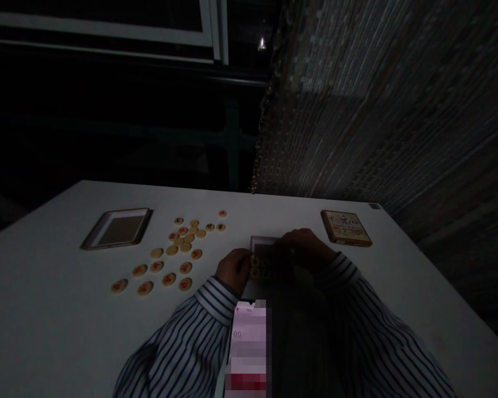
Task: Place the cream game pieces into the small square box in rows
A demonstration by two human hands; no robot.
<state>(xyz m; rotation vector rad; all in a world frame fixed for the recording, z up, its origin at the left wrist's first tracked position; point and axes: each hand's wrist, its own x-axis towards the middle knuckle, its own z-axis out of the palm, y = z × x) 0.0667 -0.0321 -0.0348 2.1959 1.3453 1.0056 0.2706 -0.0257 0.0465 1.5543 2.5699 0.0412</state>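
My left hand [233, 270] is at the left side of a small open box [269, 241], its fingers curled at the box's edge. Several round pieces [255, 266] lie in rows inside the box, dim in shadow. At the box's right side is my right hand [306, 246], dark, its fingertips hidden in shadow. Left of the box, many round wooden pieces [169, 278] are spread over the white table, some with red characters, some with dark ones, others plain side up.
An empty shallow tray or lid [122, 228] lies at the table's [58, 265] back left. A closed box with a printed top [345, 226] lies at the back right. A lit phone screen [249, 348] is nearest me. Strings of a bead curtain [357, 110] hang behind the table.
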